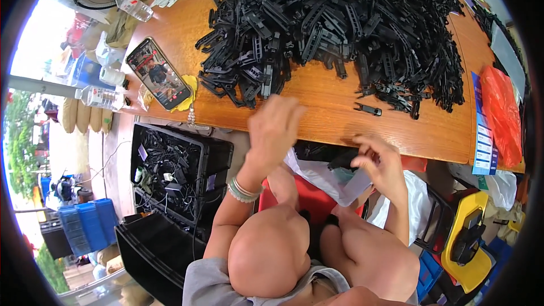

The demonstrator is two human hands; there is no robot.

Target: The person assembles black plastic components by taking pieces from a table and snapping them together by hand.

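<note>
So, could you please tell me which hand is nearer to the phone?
Left. The left hand is to the right of the phone, by the near edge of the table; the right hand is farther right, also by that edge.

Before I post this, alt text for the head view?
A seated person's left hand and right hand are near the front edge of a wooden table with a large heap of black parts; whether either holds anything is unclear. A phone lies left of the heap and a red plastic bag right of it.
</note>
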